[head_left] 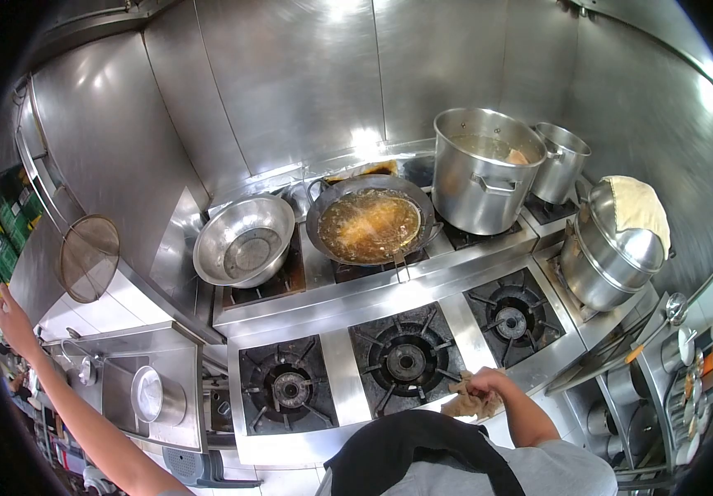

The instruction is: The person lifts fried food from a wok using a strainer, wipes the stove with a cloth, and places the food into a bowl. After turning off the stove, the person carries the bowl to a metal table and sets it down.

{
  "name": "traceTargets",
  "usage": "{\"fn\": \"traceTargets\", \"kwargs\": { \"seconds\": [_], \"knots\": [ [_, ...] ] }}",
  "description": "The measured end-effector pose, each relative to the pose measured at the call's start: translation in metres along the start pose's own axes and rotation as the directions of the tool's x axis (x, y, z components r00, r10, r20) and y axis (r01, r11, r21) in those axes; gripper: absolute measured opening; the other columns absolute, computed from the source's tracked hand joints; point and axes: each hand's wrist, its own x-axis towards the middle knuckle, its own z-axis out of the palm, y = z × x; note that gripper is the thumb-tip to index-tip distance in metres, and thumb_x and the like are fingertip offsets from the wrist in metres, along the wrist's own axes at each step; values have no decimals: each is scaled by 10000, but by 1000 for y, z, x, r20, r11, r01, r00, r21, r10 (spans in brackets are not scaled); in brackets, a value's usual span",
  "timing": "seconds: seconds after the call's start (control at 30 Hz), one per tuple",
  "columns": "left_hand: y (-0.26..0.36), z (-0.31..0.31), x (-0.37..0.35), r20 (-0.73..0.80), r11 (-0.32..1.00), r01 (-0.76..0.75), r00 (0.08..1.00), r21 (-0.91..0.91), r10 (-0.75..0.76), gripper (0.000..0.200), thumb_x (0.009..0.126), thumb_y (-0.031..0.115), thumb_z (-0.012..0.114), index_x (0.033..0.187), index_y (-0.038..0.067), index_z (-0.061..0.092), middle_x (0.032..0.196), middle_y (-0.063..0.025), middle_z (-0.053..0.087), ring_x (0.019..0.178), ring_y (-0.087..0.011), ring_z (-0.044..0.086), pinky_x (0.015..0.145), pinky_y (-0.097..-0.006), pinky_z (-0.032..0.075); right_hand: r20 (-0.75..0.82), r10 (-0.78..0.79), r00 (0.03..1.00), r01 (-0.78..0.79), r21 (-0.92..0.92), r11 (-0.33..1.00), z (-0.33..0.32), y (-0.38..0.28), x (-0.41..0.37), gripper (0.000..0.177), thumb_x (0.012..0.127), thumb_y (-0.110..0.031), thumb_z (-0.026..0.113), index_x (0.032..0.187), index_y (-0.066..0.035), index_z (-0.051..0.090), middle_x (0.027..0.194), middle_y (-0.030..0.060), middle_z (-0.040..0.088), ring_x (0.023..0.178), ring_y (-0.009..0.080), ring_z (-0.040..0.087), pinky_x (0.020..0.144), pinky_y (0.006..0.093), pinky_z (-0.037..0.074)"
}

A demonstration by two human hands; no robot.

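My left hand (16, 321) is raised at the far left, beside a round mesh strainer (90, 258) that hangs on the wall; I cannot make out whether its fingers hold anything. Close to my body, at the stove's front edge, my right hand (486, 384) is closed on a crumpled brown cloth (470, 403). On the back row, a dark wok (315, 223) contains bubbling oil with golden food (373, 223) in it. An empty metal bowl (245, 240) sits to its left, and a large stockpot (479, 190) with liquid stands to its right.
Three front burners (407, 362) lie between me and the wok. A smaller pot (560, 165) and a lidded steamer (600, 256) with a yellow cloth (639, 207) stand at right. Lower left is a sink (117, 393) with a pot (158, 395); utensils (675, 307) hang at right.
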Motion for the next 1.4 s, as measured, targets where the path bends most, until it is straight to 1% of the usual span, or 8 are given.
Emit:
{"fn": "traceTargets", "kwargs": {
  "seconds": [0.53, 0.8, 0.9, 1.0, 1.13, 1.2, 1.3, 1.4],
  "knots": [
    [4, -3, -2, 6, 999, 14, 1000, -29, -14, 692, 844, 613, 339, 1180, 39, 531, 1288, -174, 453, 1176, -343, 428, 955, -406, 336, 2, 10, 1000, -10, 5, 1000, -1, -4, -6, 200, 656, -184, 657, 692, 11, 634, 690, 69, 627, 510, 196, 601, 459, 310, 531],
    [1, -3, -1, -7, 998, -14, 1000, -61, 13, 683, 848, 603, 342, 1171, 32, 535, 1188, -199, 523, 1121, -360, 461, 917, -413, 353, -5, 7, 1000, -7, -1, 1000, 0, 1, 3, 209, 650, -170, 661, 733, 22, 650, 719, 76, 637, 542, 185, 593, 455, 323, 532],
    [7, -8, -4, 25, 995, 27, 999, -98, -24, 686, 847, 606, 339, 1167, 32, 539, 1185, -199, 525, 1115, -359, 467, 915, -413, 356, 12, 7, 1000, -7, -3, 1000, 1, 3, 6, 206, 652, -167, 658, 728, 24, 650, 712, 78, 636, 529, 186, 590, 447, 326, 529],
    [12, -12, -7, -5, 995, 45, 999, -84, -46, 687, 845, 611, 337, 1169, 39, 539, 1172, -198, 533, 1099, -360, 480, 905, -418, 363, 10, 16, 1000, -16, 7, 1000, 1, 3, 6, 201, 654, -166, 654, 716, 25, 648, 700, 79, 633, 509, 187, 584, 436, 325, 525],
    [11, -11, -5, 20, 998, 28, 999, -64, -27, 693, 841, 619, 335, 1174, 46, 536, 1161, -195, 542, 1085, -360, 490, 895, -423, 370, 13, 1, 1000, -1, 18, 1000, 1, 3, 5, 199, 655, -166, 653, 706, 26, 643, 690, 81, 629, 491, 188, 580, 427, 325, 522],
    [15, -14, -7, 2, 984, 67, 998, -165, -68, 694, 840, 620, 334, 1175, 46, 535, 1150, -193, 549, 1079, -360, 495, 889, -426, 373, 22, 6, 1000, -6, 10, 1000, 1, 2, 3, 190, 659, -162, 650, 707, 22, 642, 681, 80, 623, 488, 188, 580, 426, 326, 524],
    [14, -16, -8, 8, 996, 22, 1000, -82, -22, 695, 840, 620, 334, 1171, 43, 536, 1142, -193, 553, 1077, -360, 496, 889, -425, 374, 25, 17, 1000, -18, 47, 999, 3, 7, 11, 184, 663, -158, 645, 705, 21, 639, 671, 82, 617, 480, 189, 577, 423, 329, 524],
    [14, -16, -10, -20, 995, 12, 1000, -97, -14, 696, 839, 620, 336, 1170, 41, 535, 1136, -194, 555, 1074, -361, 497, 889, -425, 373, 27, 10, 1000, -11, 55, 998, 3, 8, 14, 178, 666, -155, 642, 697, 21, 635, 657, 81, 610, 474, 189, 573, 424, 331, 525]
  ]
}}
